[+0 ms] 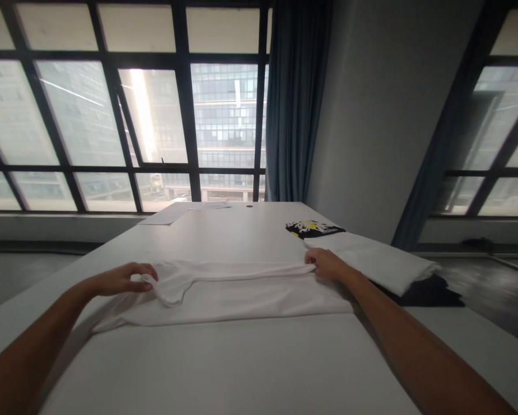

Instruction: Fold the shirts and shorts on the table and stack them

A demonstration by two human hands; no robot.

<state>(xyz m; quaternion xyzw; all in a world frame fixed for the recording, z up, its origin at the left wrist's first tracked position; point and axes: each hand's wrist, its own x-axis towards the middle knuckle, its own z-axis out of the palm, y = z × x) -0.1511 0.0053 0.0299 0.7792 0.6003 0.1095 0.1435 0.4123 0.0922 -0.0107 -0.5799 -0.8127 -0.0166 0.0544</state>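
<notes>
Pinching white shirt (pixel 224 294) | left hand (pixel 123 279), right hand (pixel 325 264) | fingertips hidden

Bare table (pixel 224 369) lies open on the near side of both sets of fingers; beyond them, clear surface up to the papers (pixel 176 212); just outside the right hand (pixel 325 264), stacked folded clothes (pixel 371 259) block the way.

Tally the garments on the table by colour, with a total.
White: 2, the white shirt pinched by the left hand and the right hand, and the folded white garment.
Black: 2, the black printed garment and the black garment under the folded white one.
Total: 4
</notes>
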